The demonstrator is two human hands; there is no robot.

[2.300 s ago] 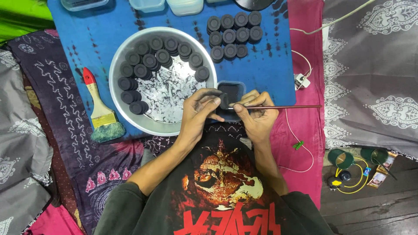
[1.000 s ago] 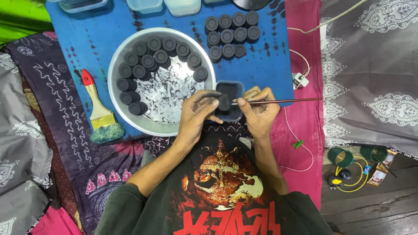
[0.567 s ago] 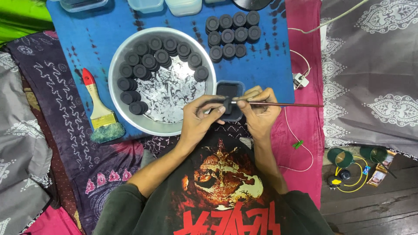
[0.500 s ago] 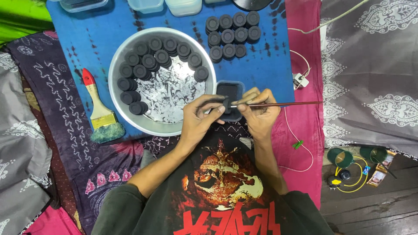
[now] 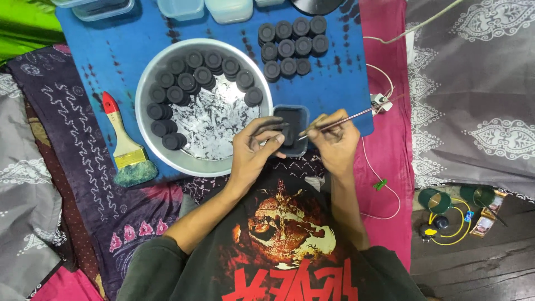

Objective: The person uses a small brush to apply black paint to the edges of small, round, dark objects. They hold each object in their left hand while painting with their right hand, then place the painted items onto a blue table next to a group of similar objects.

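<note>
Overhead view of a work surface. A small black disc (image 5: 277, 129) is pinched between the fingers of the left hand (image 5: 253, 149), held just above the near rim of a small dark square tray (image 5: 293, 129) on the blue board (image 5: 100, 61). The right hand (image 5: 332, 142) is closed narrowly around a thin brush (image 5: 348, 118), whose tip is brought against the disc's edge while its handle slants up to the right. A round metal basin (image 5: 146, 95), its floor smeared with black, is ringed inside by further black discs (image 5: 189, 78); a second group of discs (image 5: 292, 47) is laid out in rows beyond the tray. A wide paintbrush (image 5: 125, 146) with a red handle end lies to the left of the basin. Judged risks: the disc, gripped only at its edge and probably slick, may slip into the tray; an overloaded brush may drip black onto the board or the printed cloth (image 5: 78, 184); the left wrist, hovering by the basin rim, may smear the wet residue.
</note>
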